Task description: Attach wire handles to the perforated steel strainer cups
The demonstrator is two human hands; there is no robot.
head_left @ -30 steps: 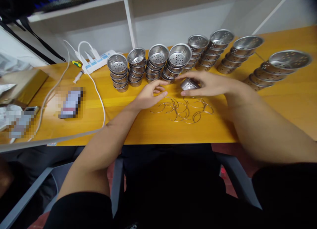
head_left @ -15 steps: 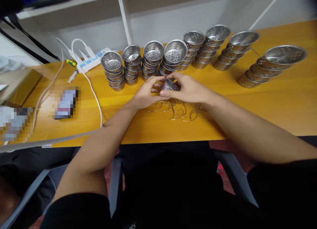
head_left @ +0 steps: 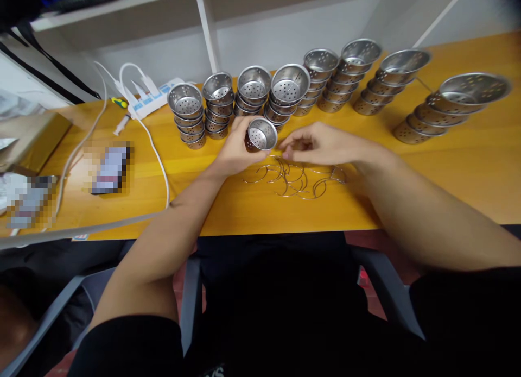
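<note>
Head view: left hand (head_left: 235,150) clasps a metal cup (head_left: 261,134) just above the wire rings (head_left: 295,178); right hand (head_left: 321,144), fingertips pinched together, hovers over the rings' far edge.

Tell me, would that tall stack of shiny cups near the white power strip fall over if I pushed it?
Probably, yes. The stack of cups is several cups high on a narrow base, so a push near the top could tip it. The thin, holed metal looks light, so it might slide on the smooth table first.

yellow table (head_left: 468,170) below white shelf (head_left: 163,10).
</note>
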